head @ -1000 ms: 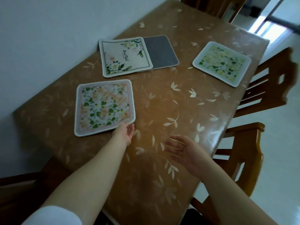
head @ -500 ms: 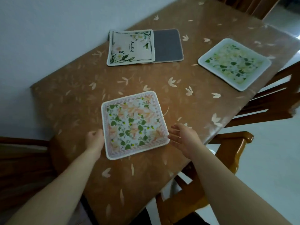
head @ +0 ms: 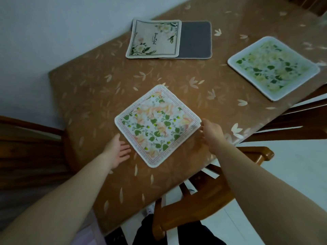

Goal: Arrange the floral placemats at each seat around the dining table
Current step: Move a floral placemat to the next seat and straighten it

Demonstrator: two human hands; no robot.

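Note:
A square placemat with orange flowers and green leaves (head: 158, 125) lies flat near the table's front corner, turned like a diamond. My left hand (head: 118, 150) rests open on the table just left of it, fingers close to its lower-left edge. My right hand (head: 210, 134) touches its right corner with fingers spread. A cream placemat with script lettering (head: 154, 39) lies by the wall, overlapping a grey mat (head: 196, 40). A pale green floral placemat (head: 273, 68) lies at the right edge.
The brown table (head: 85, 85) with a leaf-print cover stands against a white wall. Wooden chairs stand at the front (head: 200, 197), the left (head: 30, 149) and the right (head: 292, 119). White tiled floor lies to the right.
The orange placemat slid from the wall side toward the front edge and turned. My left hand came off it; my right hand moved up to its right corner.

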